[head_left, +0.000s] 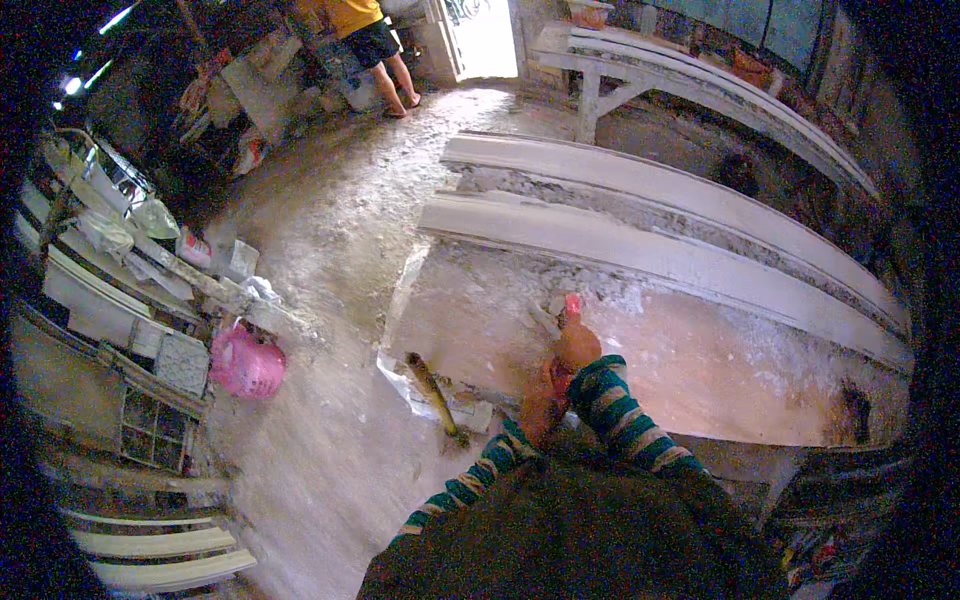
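Here I am at the worktop [740, 385], both arms in striped sleeves reaching up from the lower middle of the frame, and my right grip [580, 347] is curled closed around a red object [572, 305]. Its bright end pokes out just above my fingers, right of the frame's centre; the rest hides in my hand, so I can't tell what it is. My left grip [538, 412] sits just below and to the left, close by the right, but its fingers blur into shadow: how far open it is, or whether it has hold of anything, I cannot tell.

Left of my hands lies a yellow-brown stick [432, 392], slanting down to the right, with a pale block [472, 414] just beside it. Up beyond my hands, 2 long pale mouldings [620, 240] run side by side from the centre toward the right edge.

Over on the left, a pink container [246, 362] stands out brightly, and several pale strips [165, 545] fan across the lower left. At the top, a person in a yellow top and dark shorts [370, 45] stands barefoot, left of a glaring doorway [487, 40].
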